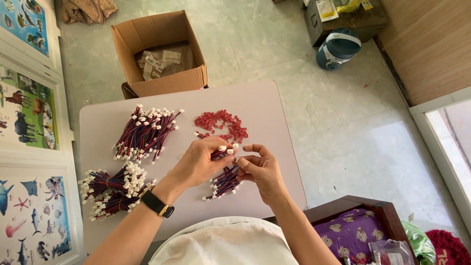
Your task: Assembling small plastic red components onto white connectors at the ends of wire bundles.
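Both hands meet over the middle of the pale pink table [274, 162]. The left hand [198, 162] has its fingers curled shut around a few thin red and dark wires with small white plugs [226, 148] on their ends. The right hand [260, 169] pinches the same little wire bunch near the plugs, with thumb and first finger close together and the other fingers loosely bent. Under the hands lies a small bundle of the same wires [224, 184], touching the table. These wires look very light and bendy, so they will flop if held by the middle. The white plugs are hard and tiny, so they look like the best spot to grip, with just the fingertips. Just past the hands sits a loose pile of small red plastic pieces [222, 123]; they look light and easy to scatter or drop. Two bigger wire bundles lie to the left, one higher up [144, 133] and one nearer the person [112, 189]. An open cardboard box [159, 51] stands on the floor beyond the table.
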